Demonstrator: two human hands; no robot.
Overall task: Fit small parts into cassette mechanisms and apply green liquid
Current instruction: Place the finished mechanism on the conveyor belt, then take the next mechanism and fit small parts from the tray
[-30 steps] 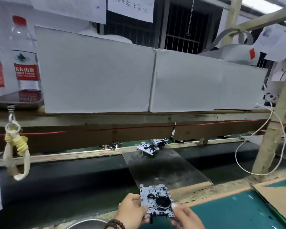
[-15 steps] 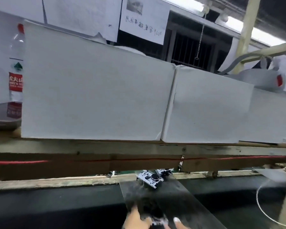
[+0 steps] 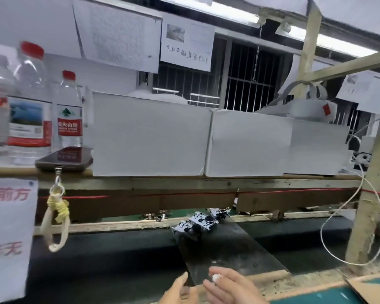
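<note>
Three metal cassette mechanisms lie at the far end of a clear sloping plate (image 3: 233,255): the nearest mechanism (image 3: 185,229), a second mechanism (image 3: 203,220) touching it, and a third mechanism (image 3: 218,212) behind. My left hand (image 3: 180,290) and my right hand (image 3: 230,286) hover at the plate's near end, fingers relaxed and holding nothing. A white cover sits on one fingertip of my right hand. No green liquid is in view.
The dark conveyor belt (image 3: 108,249) runs under the plate. Water bottles (image 3: 69,115) and a phone (image 3: 64,160) stand on the left of the wooden shelf, beside white boxes (image 3: 151,137). A yellow cord loop (image 3: 57,216) hangs left; a wooden post (image 3: 369,205) and white cable stand right.
The mechanism both hands held a second ago has left them and now lies at the far end of the plate with the others. Both hands are empty. The camera tilted up.
</note>
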